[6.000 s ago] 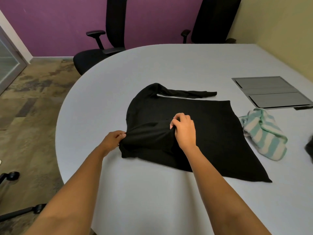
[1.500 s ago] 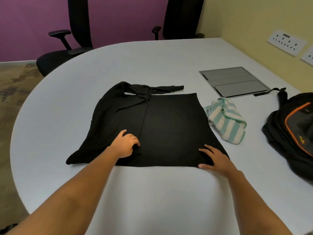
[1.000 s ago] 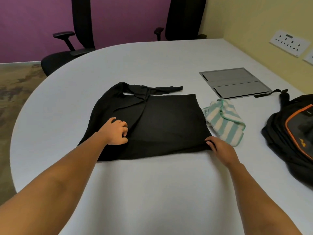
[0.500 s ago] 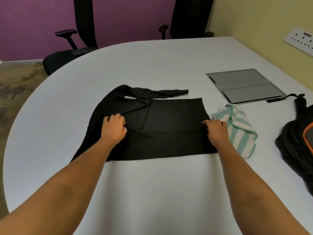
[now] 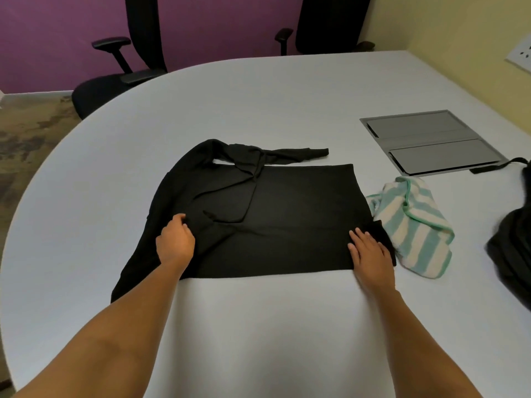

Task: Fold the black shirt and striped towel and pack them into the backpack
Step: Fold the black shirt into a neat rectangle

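Fingers [image 5: 188,235] of the left hand [image 5: 175,244] are curled into the black shirt [image 5: 287,214], pinching a ridge of cloth at its left part, thumb raised beside them. Fingers [image 5: 360,237] of the right hand [image 5: 370,254] lie straight and close together, pressed flat on the shirt's near right corner. The shirt lies spread on the tabletop [image 5: 258,96] between and beyond both hands, one sleeve [image 5: 298,153] stretched along its far edge. The striped towel [image 5: 413,225] sits bunched just right of the right hand, touching the shirt's right edge. The black backpack [image 5: 511,254] lies at the right border, apart from the towel. A grey hatch panel [image 5: 431,142] is set in the tabletop beyond the towel.
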The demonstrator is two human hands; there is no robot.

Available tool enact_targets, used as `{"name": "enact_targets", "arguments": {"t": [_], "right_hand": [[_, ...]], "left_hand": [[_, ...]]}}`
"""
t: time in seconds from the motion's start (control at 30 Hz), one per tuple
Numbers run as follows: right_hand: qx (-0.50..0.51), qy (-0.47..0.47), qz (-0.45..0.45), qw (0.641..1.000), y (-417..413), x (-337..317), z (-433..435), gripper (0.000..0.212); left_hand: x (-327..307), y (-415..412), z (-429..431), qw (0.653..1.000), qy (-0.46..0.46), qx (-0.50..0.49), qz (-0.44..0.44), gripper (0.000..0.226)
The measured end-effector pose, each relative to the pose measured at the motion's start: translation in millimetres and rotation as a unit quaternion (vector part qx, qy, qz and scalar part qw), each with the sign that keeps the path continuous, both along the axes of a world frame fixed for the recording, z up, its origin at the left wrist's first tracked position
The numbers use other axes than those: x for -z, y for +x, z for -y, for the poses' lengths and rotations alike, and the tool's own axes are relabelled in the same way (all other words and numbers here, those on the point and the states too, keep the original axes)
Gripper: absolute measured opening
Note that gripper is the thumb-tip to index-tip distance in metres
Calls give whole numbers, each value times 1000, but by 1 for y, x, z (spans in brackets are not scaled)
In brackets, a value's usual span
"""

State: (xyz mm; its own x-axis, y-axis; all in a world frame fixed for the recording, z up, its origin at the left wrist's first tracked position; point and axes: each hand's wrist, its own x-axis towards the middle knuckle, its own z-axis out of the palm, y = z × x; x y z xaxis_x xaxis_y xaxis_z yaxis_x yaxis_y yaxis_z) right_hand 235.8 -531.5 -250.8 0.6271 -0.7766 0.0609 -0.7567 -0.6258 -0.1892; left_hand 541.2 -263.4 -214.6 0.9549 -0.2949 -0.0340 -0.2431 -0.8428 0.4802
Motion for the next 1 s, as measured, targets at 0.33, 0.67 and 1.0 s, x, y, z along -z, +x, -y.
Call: {"name": "enact_targets", "arguments": {"t": [0.33, 0.67, 1.0], "right_hand": [[15, 114, 207, 972, 134, -68, -15, 29], [-76, 155, 49, 984, 286, -71, -16, 37], [-105, 13, -70, 992, 351, -37, -11, 36]], "left_hand": [[-2, 27, -4, 996, 72, 51, -4, 41], [13, 64, 29, 997, -16, 69, -23, 41], [36, 79, 45, 998, -21, 36, 49, 31]]}}
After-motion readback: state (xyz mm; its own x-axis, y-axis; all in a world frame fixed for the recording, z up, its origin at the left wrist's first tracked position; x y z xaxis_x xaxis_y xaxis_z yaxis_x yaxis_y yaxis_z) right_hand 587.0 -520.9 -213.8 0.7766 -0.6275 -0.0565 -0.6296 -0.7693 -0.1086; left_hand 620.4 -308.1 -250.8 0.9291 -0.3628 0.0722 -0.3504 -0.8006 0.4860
